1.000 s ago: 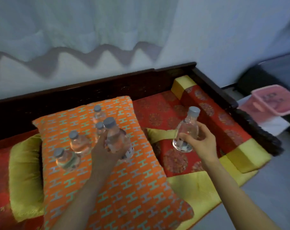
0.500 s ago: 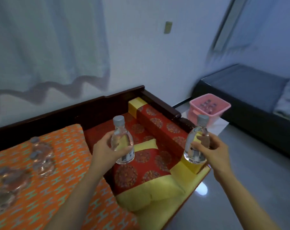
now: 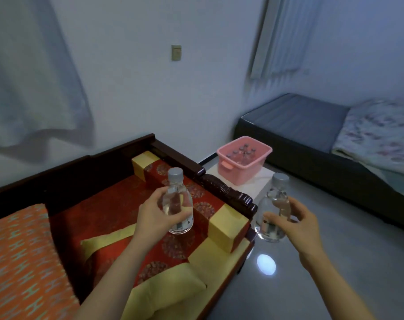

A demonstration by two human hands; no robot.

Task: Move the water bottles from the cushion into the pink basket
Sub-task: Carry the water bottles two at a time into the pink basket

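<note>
Left hand (image 3: 153,218): curled around the lower body of a small clear plastic water bottle with a grey screw cap (image 3: 177,204); thumb and fingers wrapped tight, bottle upright, held in the air above the red seat.
Right hand (image 3: 293,229): closed round the side of a second clear plastic bottle with a grey cap (image 3: 273,210); fingers spread across the far side, bottle upright, held over the floor just past the bench end.
Bottle shape: bulbous lower half, narrow neck, ribbed cap; transparent, water inside, small printed label low on the left one.
Pink rectangular plastic basket (image 3: 243,172): glossy, moulded handle on the short side, set on a white slab beyond the bench end; several grey-capped bottles upright inside; well apart from both hands.
Orange patterned fabric cushion (image 3: 20,262): woven look, teal marks, at the left edge; blurred.
Dark carved wooden bench frame (image 3: 226,189): polished, scrolled armrest.
Red brocade seat padding with yellow ends (image 3: 117,211): round medallion pattern.
Grey polished floor (image 3: 312,285): reflective, one bright light spot.
</note>
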